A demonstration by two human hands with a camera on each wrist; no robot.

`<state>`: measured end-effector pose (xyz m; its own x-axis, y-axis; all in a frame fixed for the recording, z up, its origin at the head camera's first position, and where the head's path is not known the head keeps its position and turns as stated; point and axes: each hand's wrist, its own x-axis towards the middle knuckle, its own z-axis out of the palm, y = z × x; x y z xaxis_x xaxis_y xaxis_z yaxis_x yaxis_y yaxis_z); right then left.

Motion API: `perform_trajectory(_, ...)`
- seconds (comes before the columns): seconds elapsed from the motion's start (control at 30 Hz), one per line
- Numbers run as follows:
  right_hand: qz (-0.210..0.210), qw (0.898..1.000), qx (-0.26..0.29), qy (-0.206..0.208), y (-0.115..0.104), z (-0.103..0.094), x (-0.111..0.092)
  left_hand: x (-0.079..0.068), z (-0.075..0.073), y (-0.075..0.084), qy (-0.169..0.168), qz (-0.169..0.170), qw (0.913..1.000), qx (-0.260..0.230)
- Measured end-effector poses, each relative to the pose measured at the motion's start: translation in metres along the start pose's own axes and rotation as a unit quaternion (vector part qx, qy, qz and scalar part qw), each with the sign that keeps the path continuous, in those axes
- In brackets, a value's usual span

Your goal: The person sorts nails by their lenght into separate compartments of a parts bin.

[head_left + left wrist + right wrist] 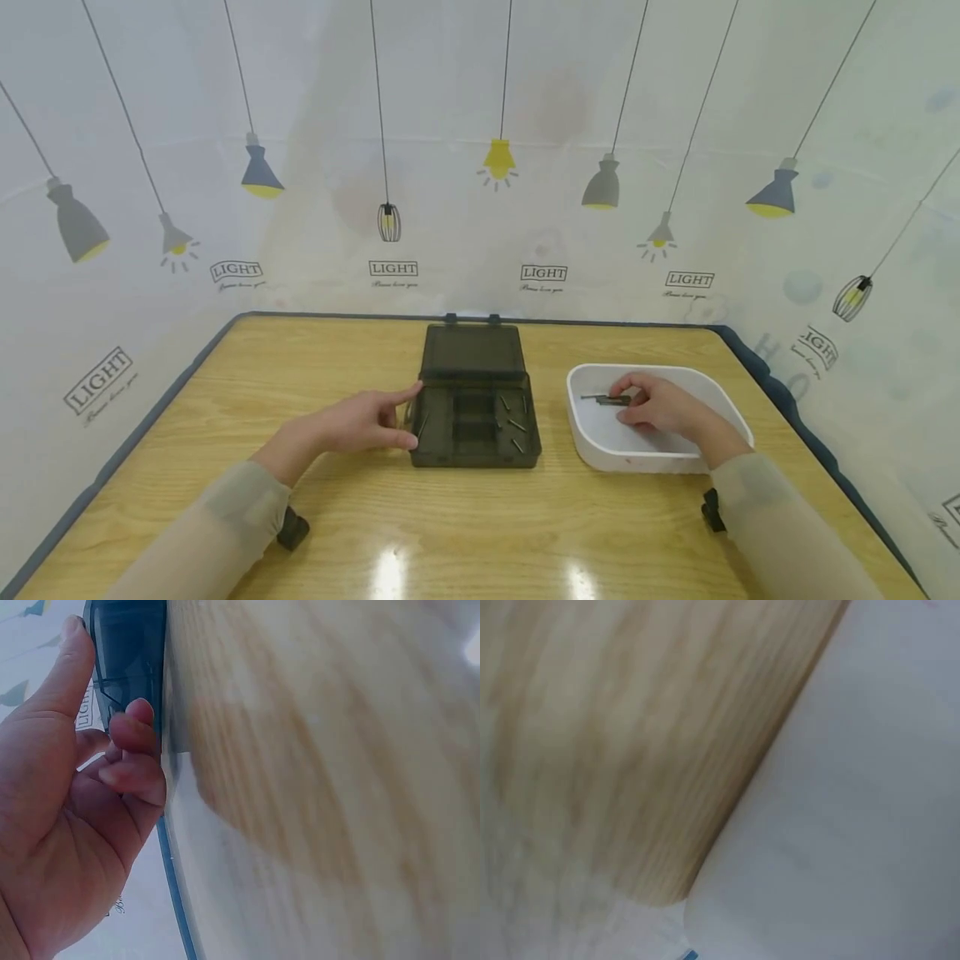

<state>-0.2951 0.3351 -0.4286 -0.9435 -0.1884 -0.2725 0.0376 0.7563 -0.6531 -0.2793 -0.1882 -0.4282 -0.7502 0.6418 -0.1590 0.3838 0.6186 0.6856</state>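
A dark, see-through plastic box (pixel 475 457) lies with its lid (pixel 472 348) folded back, and several small screws (pixel 516 425) sit in its right compartment. One thin piece (pixel 423 427) is in the left compartment. My left hand (pixel 367 421) touches the box's left side, index finger toward the back, thumb at the front corner. In the left wrist view, its other fingers (pixel 135 776) are loosely bent. Inside a white tray (pixel 637 461), my right hand (pixel 663 407) has thumb and forefinger around dark, thin screws (pixel 602 400); I cannot tell whether they pinch one.
The box and tray stand side by side on a wood-grain table (pixel 360 517), with a gap between them. A pale curtain (pixel 450 100) printed with lamps surrounds the table's back and sides. The tray's white wall (pixel 840 810) fills much of the right wrist view.
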Motion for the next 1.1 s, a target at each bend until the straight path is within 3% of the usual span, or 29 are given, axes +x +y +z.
perform_trajectory(0.73, -0.012, 0.999, -0.036, -0.008, -0.002, 0.005, 0.006, -0.001, 0.004, -0.007, 0.0, -0.008, 0.9931, -0.117)
perform_trajectory(1.1, -0.024, 0.996, -0.087, -0.019, -0.008, 0.005, 0.006, 0.0, 0.004, -0.009, -0.006, -0.015, 0.9926, -0.121)
